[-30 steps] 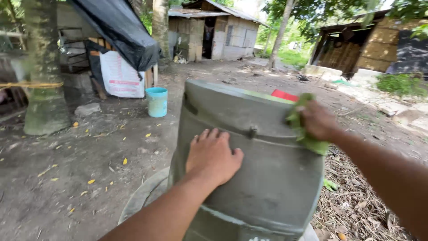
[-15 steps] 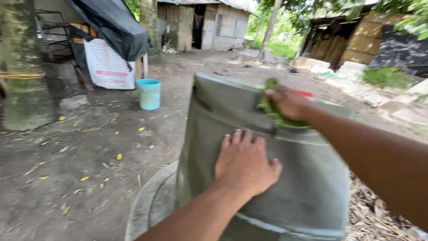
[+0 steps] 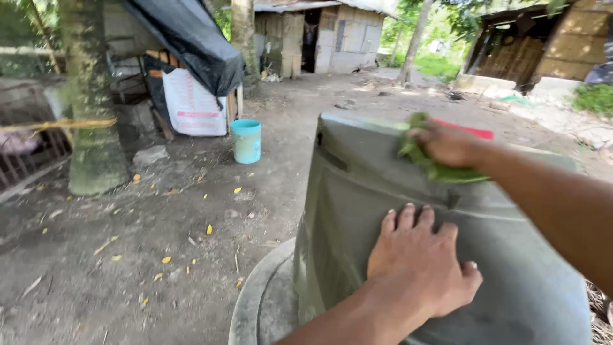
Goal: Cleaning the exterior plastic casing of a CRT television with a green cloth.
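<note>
We log one item of this kind: a white printed sack or banner [image 3: 193, 105], a roughly rectangular sheet hanging upright under the black tarp [image 3: 191, 41]. It carries a red band across its lower part and rows of small red and dark print above. It stands just left of and behind the light blue bucket [image 3: 246, 141], apart from it. Its upper right corner is covered by the tarp's edge. We see no screens or other labels.
</note>
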